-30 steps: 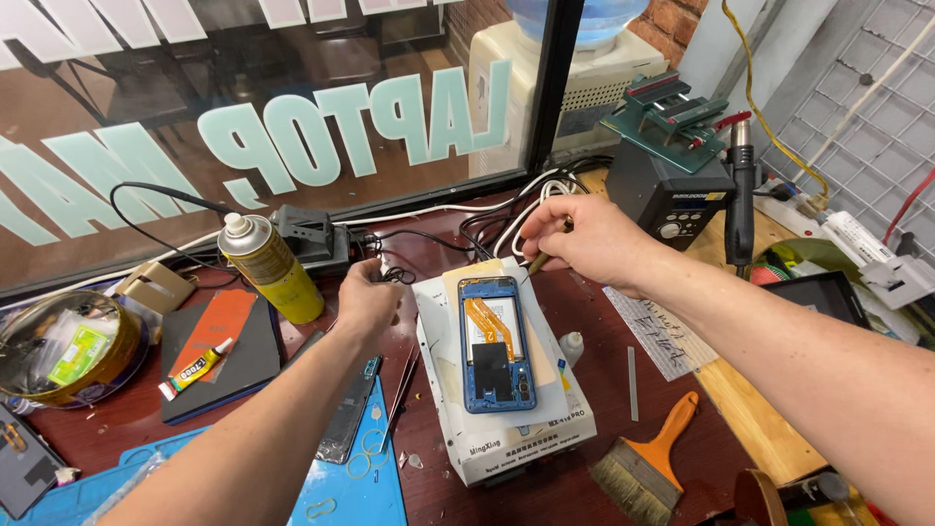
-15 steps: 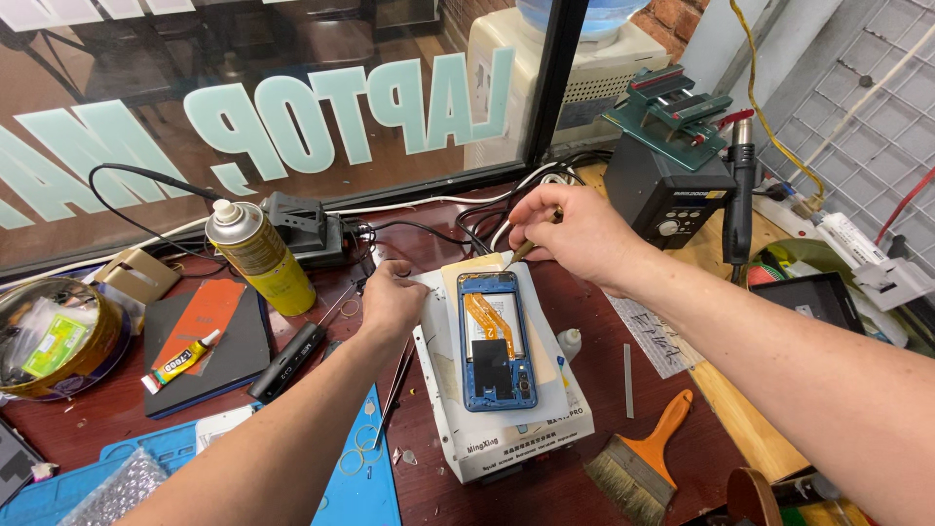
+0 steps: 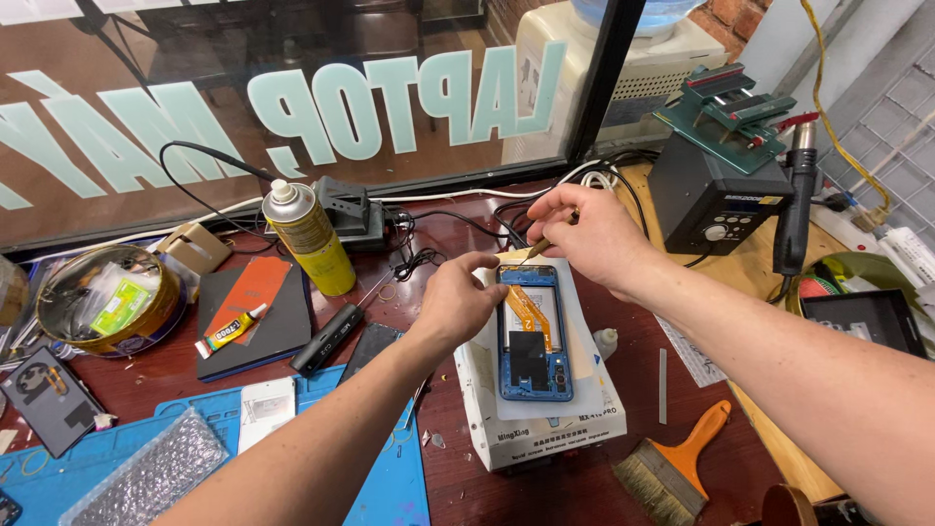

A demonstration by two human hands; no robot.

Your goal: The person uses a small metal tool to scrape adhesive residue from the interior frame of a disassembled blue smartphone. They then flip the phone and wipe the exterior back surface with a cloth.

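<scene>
An opened blue phone [image 3: 534,336] with an orange flex cable lies face down on a white heating box [image 3: 541,433]. My left hand [image 3: 460,300] pinches the phone's upper left corner with thumb and fingertips. Just beyond the phone's top edge, my right hand [image 3: 589,232] grips a thin metal tool [image 3: 542,247]. The tool's tip points down at the top of the phone.
A yellow spray can [image 3: 310,237] stands to the left, with a black pen-shaped tool [image 3: 331,339] and a glue tube [image 3: 232,331] nearby. A blue mat [image 3: 390,477] covers the near left. An orange-handled brush [image 3: 672,468] lies at the right, a hot-air station [image 3: 716,190] behind it.
My left hand has moved right from the desk beside the box onto the phone's upper left corner. My right hand has stayed at the phone's top edge.
</scene>
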